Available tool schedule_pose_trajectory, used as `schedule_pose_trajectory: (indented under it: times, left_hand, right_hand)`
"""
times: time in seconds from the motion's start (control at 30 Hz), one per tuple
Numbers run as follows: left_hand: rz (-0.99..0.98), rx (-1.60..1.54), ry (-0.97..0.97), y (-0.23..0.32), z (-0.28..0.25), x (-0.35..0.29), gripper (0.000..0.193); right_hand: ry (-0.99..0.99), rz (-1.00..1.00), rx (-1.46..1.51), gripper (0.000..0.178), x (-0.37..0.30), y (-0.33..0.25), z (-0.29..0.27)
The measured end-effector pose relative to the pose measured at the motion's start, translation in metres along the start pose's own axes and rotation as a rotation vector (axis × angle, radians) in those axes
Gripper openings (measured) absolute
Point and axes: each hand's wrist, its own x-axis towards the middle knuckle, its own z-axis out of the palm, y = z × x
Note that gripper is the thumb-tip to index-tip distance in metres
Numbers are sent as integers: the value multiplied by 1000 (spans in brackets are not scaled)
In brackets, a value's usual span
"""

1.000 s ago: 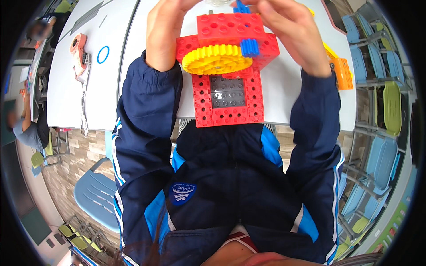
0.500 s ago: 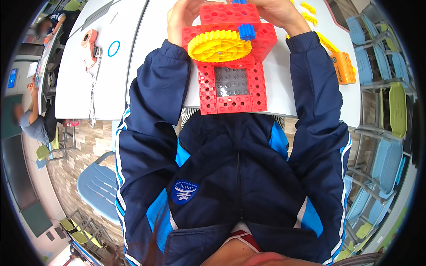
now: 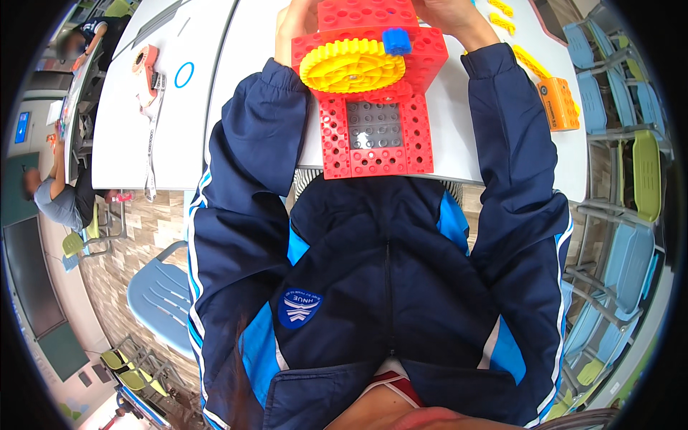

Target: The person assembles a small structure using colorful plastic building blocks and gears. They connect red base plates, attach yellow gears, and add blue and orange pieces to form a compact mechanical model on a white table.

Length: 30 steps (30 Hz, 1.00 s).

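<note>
A red building-block model (image 3: 376,163) stands upright at the near edge of the white table, with a dark grey studded plate (image 3: 374,126) set in its base. On its front sits a large yellow gear wheel (image 3: 351,66). A small blue gear (image 3: 396,41) lies against the yellow wheel's upper right rim, its teeth smeared. My left hand (image 3: 292,29) is wrapped round the model's far left side, with its fingertips hidden behind the blocks. Behind the model's upper right is my right hand (image 3: 459,20); its fingers are cut off by the top edge, so their grip is unclear.
To the right lie an orange block-shaped unit (image 3: 558,104), a yellow beam (image 3: 529,60) and several small yellow parts (image 3: 503,23). A blue ring (image 3: 184,74) and an orange tape roll (image 3: 147,59) with a white strap (image 3: 150,154) are on the left. A blue chair (image 3: 159,295) stands left.
The model and both hands sit slightly higher in the picture. The small blue gear's outline differs and is smeared now. A blue piece at the model's far top has mostly left the view.
</note>
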Motion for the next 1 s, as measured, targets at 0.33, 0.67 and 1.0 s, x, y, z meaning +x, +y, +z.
schedule_pose_trajectory:
  times: [0.33, 0.67, 1.0]
  left_hand:
    - [-99, -133, -1, -6, -11, 6, 56]
    - [533, 236, -93, 30, 21, -15, 70]
    - [562, 1059, 121, 43, 108, -79, 50]
  right_hand:
    - [72, 27, 63, 24, 2, 1, 11]
    - [80, 88, 62, 25, -4, -4, 8]
    - [70, 62, 106, 25, -10, -6, 20]
